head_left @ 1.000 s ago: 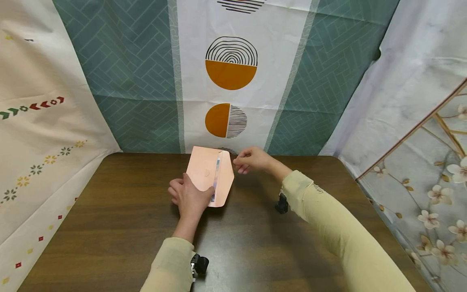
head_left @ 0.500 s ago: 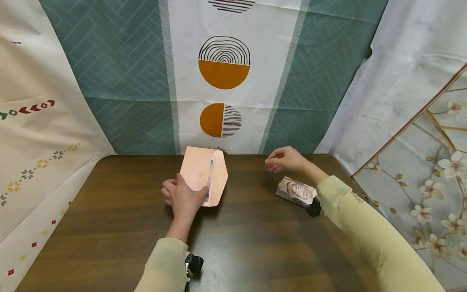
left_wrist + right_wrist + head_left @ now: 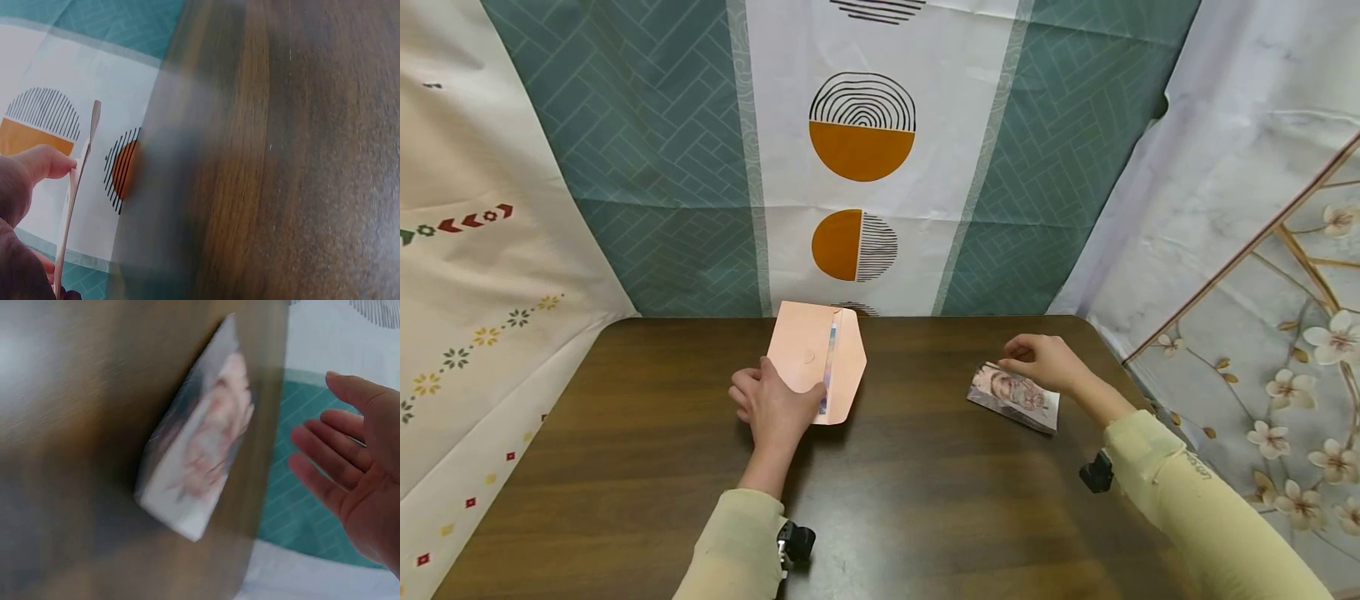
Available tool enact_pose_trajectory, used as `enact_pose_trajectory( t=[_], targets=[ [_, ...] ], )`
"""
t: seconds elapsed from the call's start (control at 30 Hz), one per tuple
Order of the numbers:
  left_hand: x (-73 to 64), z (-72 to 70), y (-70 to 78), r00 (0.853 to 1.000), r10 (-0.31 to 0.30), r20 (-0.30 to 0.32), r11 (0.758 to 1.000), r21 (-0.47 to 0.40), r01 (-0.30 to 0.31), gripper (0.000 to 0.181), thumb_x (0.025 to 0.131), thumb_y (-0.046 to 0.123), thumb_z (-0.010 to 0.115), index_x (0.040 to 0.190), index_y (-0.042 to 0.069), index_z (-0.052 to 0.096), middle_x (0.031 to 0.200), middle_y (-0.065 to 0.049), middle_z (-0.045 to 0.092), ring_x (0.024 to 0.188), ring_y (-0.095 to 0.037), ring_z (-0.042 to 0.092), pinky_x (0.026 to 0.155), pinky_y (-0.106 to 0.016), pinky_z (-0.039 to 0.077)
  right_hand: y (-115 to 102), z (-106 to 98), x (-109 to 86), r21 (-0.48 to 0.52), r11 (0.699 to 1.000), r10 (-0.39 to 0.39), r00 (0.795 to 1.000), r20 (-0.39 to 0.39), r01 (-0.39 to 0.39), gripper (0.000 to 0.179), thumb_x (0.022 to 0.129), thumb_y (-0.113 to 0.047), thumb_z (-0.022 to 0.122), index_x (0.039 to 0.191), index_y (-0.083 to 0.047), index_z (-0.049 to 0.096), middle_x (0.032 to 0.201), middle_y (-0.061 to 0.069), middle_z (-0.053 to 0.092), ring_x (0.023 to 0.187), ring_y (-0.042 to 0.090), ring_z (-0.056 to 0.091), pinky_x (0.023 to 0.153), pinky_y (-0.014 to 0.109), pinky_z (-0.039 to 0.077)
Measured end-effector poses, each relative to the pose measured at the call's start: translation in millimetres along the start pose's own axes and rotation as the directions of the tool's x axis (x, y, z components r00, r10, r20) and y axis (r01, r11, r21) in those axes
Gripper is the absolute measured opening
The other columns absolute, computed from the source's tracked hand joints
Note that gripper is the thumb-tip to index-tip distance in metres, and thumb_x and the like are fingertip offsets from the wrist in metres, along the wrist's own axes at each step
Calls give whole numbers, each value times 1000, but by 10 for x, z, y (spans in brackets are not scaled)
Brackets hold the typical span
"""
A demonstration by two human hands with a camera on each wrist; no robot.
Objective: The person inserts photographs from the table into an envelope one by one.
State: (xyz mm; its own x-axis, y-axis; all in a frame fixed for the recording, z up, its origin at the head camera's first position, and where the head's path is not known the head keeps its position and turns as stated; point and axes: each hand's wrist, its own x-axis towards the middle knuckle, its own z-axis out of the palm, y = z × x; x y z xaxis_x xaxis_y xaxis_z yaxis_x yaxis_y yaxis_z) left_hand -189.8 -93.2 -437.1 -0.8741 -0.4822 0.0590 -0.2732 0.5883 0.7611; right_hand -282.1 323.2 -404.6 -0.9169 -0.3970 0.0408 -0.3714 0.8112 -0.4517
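Note:
A pink envelope (image 3: 808,346) with its flap unfolded is held off the table by my left hand (image 3: 778,408), thumb on the near face and fingers behind. A narrow strip of a bluish printed card (image 3: 829,367) shows in its mouth. Edge-on in the left wrist view, the envelope (image 3: 73,194) is pinched by the left hand (image 3: 25,200). My right hand (image 3: 1045,362) hovers just over a stack of printed cards (image 3: 1015,395) on the right of the table. The right wrist view has the blurred stack (image 3: 203,447) apart from the right hand (image 3: 356,450), whose fingers are spread and hold nothing.
Everything is over a dark wooden table (image 3: 910,508). A patterned cloth (image 3: 865,167) hangs right behind its far edge, and a floral cloth (image 3: 1247,333) borders its right side. Each wrist carries a small black camera (image 3: 1097,472).
My right hand has moved away from the envelope, rightward to the card stack, which its arm hid before. The left hand keeps hold of the envelope. The head view has shifted slightly.

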Motion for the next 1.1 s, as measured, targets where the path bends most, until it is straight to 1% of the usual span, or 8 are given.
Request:
enact_pose_trajectory(
  t=[0.07,0.2,0.37,0.47,0.53,0.7,0.93,1.1],
  targets=[
    [3,0,-8,1000,-1,1,1000,-2,1,99,79,33,86,155,-12,40,130,-29,35,126,-46,29,101,-63,32,82,46,-111,-39,999,-24,1000,-20,23,35,100,-20,77,121,7,73,111,19,77,101,37,76,91,56,59],
    [7,11,-14,1000,-6,1,1000,-2,6,99,79,33,86,154,-12,41,130,-29,36,126,-46,29,100,-63,32,232,131,-339,-134,990,-45,997,-63,36,37,99,-20,77,122,9,72,114,24,75,104,42,73,91,58,57],
    [12,41,-16,1000,-12,1,1000,-1,12,99,78,34,86,154,-12,41,129,-28,36,125,-45,29,100,-62,32,373,235,-614,-221,975,-35,991,-126,6,43,96,-27,79,123,6,73,116,24,74,102,43,72,89,62,56],
    [20,55,-12,1000,-17,1,1000,-5,17,99,78,34,87,154,-11,41,129,-28,35,125,-45,29,100,-62,31,414,291,-744,-240,971,-20,988,-150,-17,44,94,-28,81,122,5,73,117,24,73,101,44,71,87,63,55],
    [24,59,-7,1000,-21,-2,1000,-6,21,100,78,34,87,154,-11,41,129,-28,36,125,-45,29,101,-62,31,429,323,-804,-244,969,-4,988,-155,-35,44,95,-29,81,123,4,73,118,24,73,104,45,71,88,63,55],
    [33,64,-5,1000,-27,-4,1000,-6,27,100,78,33,87,154,-11,41,129,-28,36,126,-45,29,101,-62,31,473,408,-871,-250,967,11,988,-156,-50,41,95,-30,82,119,2,74,118,24,73,111,47,69,92,64,54],
    [37,61,-25,1000,-25,8,1000,-3,25,100,79,33,87,155,-11,40,130,-29,35,127,-45,28,103,-62,30,486,473,-886,-264,964,-37,982,-183,-13,35,91,-24,85,114,1,77,115,25,73,110,47,69,93,63,54],
    [36,59,-31,1000,-22,16,1000,1,22,99,79,34,86,155,-11,41,129,-28,35,127,-45,28,102,-62,31,479,483,-863,-263,964,-73,985,-158,29,35,92,-21,85,117,2,78,121,25,73,115,47,68,98,62,53]
  ],
)
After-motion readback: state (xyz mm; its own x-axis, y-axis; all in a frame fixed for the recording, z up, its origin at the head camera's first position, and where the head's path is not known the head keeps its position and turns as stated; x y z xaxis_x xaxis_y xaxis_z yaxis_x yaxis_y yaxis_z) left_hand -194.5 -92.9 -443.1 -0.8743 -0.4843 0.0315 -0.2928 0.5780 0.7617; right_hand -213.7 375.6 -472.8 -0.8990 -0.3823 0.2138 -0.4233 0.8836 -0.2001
